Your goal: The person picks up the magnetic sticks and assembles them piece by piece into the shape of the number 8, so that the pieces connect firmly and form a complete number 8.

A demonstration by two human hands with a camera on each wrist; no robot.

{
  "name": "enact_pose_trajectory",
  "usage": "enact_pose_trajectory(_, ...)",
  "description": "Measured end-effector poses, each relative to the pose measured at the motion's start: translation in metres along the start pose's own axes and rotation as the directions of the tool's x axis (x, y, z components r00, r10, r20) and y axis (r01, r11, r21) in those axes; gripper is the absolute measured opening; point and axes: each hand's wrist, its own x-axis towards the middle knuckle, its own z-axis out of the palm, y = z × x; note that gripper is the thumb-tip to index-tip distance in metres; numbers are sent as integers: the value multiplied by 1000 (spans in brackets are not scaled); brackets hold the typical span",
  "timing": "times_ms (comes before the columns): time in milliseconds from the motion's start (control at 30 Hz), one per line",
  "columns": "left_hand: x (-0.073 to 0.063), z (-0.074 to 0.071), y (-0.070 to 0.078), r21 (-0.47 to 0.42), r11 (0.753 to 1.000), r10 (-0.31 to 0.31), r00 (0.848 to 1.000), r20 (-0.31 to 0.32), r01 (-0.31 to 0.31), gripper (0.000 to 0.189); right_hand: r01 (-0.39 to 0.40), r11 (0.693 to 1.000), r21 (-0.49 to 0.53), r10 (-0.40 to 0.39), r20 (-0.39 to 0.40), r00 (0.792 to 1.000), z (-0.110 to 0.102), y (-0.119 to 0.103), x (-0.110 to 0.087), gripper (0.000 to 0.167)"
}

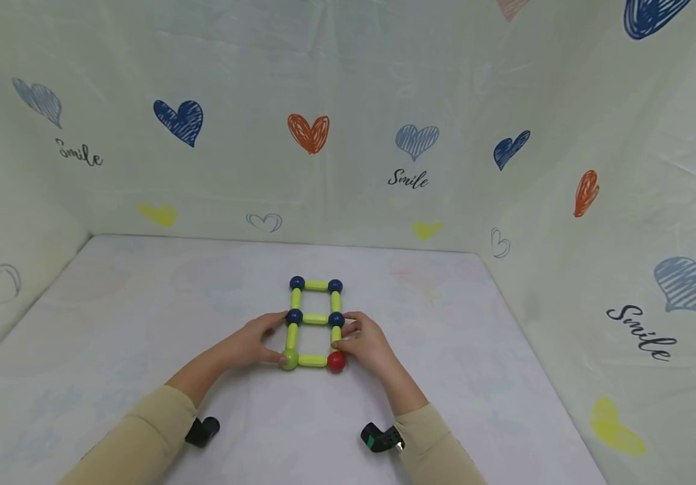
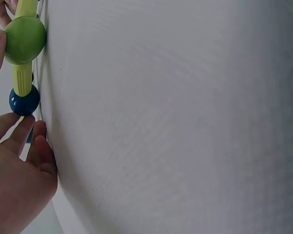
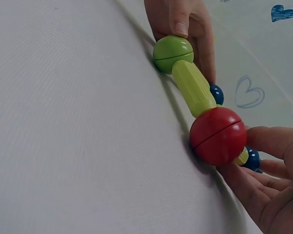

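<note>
A ladder-shaped ball-and-stick toy frame (image 1: 315, 318) lies on the table, its yellow-green sticks forming two joined squares. Dark blue balls sit at the far and middle corners. At the near end are a larger green ball (image 1: 290, 359) and a red ball (image 1: 336, 362). My left hand (image 1: 250, 342) holds the left side, thumb against the green ball and fingertips at the middle blue ball (image 2: 24, 101). On the right side, my right hand (image 1: 372, 343) grips the frame near the red ball, with fingers by the middle blue ball. Its fingers partly hide the near right stick.
The pale table (image 1: 141, 303) is backed by a white cloth wall (image 1: 348, 81) printed with hearts and "Smile". More cloth stands at left and right. A black strap device (image 1: 202, 432) is at the left wrist, another black device (image 1: 382, 438) at the right.
</note>
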Motion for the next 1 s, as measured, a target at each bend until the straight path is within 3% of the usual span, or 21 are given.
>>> enact_pose_trajectory(500, -1, 3, 2, -17, 1000, -13, 1000, -26, 13, 102, -5, 1000, 8, 5, 16, 1000, -1, 1, 2, 65)
enact_pose_trajectory(700, -10, -1, 9, 53, 999, -6, 998, -55, 9, 109, 62, 993, -102, -57, 50, 997, -12, 0, -3, 61)
enact_pose_trajectory(1000, -32, -23, 15, 231, 972, 84, 988, -132, -51, 106, 237, 911, -338, -243, 25, 970, -44, -7, -21, 60)
